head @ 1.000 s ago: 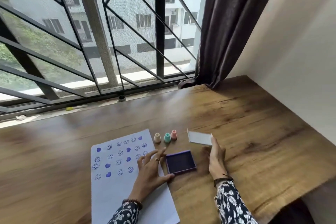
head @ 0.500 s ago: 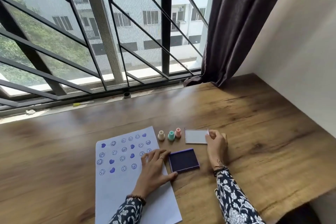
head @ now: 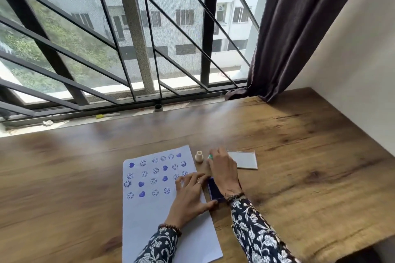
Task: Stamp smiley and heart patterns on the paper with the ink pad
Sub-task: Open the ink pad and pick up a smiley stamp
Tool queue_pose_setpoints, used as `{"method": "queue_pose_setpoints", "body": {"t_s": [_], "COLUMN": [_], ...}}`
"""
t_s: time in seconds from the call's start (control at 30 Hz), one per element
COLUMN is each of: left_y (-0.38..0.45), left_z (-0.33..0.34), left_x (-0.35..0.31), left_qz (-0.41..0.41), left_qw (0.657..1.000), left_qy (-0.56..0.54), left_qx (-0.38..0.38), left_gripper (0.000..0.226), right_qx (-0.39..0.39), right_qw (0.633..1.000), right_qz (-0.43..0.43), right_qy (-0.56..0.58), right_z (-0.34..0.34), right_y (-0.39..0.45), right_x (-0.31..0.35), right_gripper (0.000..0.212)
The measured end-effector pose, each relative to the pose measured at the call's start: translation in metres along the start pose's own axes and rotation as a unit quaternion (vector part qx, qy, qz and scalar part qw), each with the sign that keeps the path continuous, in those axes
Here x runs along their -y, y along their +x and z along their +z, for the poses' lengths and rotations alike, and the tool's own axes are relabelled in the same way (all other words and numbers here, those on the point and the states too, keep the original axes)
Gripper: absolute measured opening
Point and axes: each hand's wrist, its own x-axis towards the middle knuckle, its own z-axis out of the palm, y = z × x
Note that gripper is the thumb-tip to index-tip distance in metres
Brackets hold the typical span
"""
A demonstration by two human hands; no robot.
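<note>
Showing blue smileys, hearts: paper (head: 149, 205)

This looks like a room in an upper-floor flat: a wooden table (head: 299, 156) is pushed against a window fitted with a black metal grille (head: 128, 49) and mesh screen, with a dark curtain (head: 299, 28) gathered at the right by a plain white wall (head: 352, 60). Through the window, a pale apartment block (head: 181, 17) and green foliage (head: 25, 45) show outside.
</note>
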Motion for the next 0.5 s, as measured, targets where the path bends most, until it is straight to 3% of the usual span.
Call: {"method": "queue_pose_setpoints", "body": {"t_s": [0.1,0.17,0.2,0.27,0.33,0.37,0.4,0.43,0.5], "left_y": [0.000,0.000,0.000,0.000,0.000,0.000,0.000,0.000,0.000], "left_z": [0.000,0.000,0.000,0.000,0.000,0.001,0.002,0.002,0.003], "left_x": [0.000,0.001,0.001,0.002,0.003,0.003,0.003,0.003,0.004], "left_qz": [-0.003,-0.006,-0.006,-0.004,-0.006,-0.007,-0.006,-0.004,-0.003], "left_qw": [1.000,1.000,1.000,1.000,1.000,1.000,1.000,1.000,1.000], "left_qy": [0.008,0.008,0.006,0.003,-0.002,-0.004,-0.006,-0.007,-0.015], "left_qx": [0.005,0.006,0.006,0.002,0.000,0.000,-0.001,-0.002,-0.009], "left_gripper": [0.073,0.073,0.072,0.071,0.071,0.071,0.072,0.072,0.072], "right_qx": [-0.037,-0.050,-0.034,0.025,0.057,0.066,0.072,0.073,0.065], "right_qw": [0.994,0.941,0.871,0.657,0.442,0.368,0.323,0.302,0.317], "right_qz": [0.041,0.150,0.215,0.305,0.357,0.372,0.379,0.380,0.379], "right_qy": [0.094,0.300,0.440,0.689,0.821,0.850,0.864,0.871,0.867], "right_z": [-0.010,-0.021,-0.028,-0.039,-0.044,-0.045,-0.046,-0.045,-0.044], "right_y": [-0.012,-0.024,-0.031,-0.046,-0.060,-0.066,-0.072,-0.076,-0.082], "right_x": [-0.006,-0.011,-0.013,-0.016,-0.022,-0.026,-0.030,-0.032,-0.035], "right_gripper": [0.016,0.013,0.008,0.006,0.016,0.019,0.022,0.025,0.027]}}
